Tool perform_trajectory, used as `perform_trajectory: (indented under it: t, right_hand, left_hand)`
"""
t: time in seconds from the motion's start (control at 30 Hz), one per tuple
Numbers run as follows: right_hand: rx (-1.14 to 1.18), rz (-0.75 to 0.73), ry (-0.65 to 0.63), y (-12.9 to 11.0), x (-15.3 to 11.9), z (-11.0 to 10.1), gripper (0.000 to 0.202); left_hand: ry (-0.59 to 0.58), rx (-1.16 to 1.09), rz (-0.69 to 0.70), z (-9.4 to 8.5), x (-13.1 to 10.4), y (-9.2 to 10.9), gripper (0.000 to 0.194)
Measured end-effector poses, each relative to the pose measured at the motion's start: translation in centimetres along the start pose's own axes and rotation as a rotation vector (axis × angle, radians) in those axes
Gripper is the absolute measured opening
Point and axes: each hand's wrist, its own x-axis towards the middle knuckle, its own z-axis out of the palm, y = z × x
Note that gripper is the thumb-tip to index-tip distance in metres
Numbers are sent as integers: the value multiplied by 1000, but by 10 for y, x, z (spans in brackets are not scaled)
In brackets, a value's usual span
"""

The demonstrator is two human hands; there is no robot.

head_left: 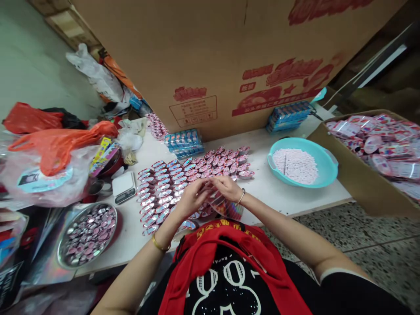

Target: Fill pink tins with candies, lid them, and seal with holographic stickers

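Side by side at the table's front edge, my left hand (193, 197) and my right hand (227, 188) meet at the fingertips. Their fingers are bent and pressed together. Whatever lies between them is too small and hidden to make out. Around and beyond my hands stand rows of small pink-and-silver packets (160, 183), upright and packed close with their tops facing up. Just below my right hand, close to my body, is a clear, colourful plastic-looking piece (233, 211), partly covered by the hand.
A turquoise basin (303, 183) of pale pellets stands right, beside a cardboard box (367, 192) of printed packages. At left are a metal bowl (114, 236) of small round pink-and-silver pieces, a white scale (123, 183) and plastic bags (65, 144). A large carton (210, 52) and blue packs (184, 142) stand behind.
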Motion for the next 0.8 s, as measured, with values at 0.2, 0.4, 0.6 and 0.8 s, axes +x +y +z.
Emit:
perform_trajectory:
  t: [0.2,0.4,0.6,0.8]
  right_hand:
    - [-78,-2,-123,5,6,-21,29]
    - [84,-71,-421,-1,28,-21,40]
    - [90,-59,-703,-26,43,-62,34]
    - [116,83,-813,18,50,-90,37]
  left_hand:
    - [202,-205,-276,-24,8,-6,33]
    - [147,-223,-286,-49,0,2,35]
    - [393,-287,-464,-85,-31,33,27]
    - [599,-385,-810,-57,-70,-8,52]
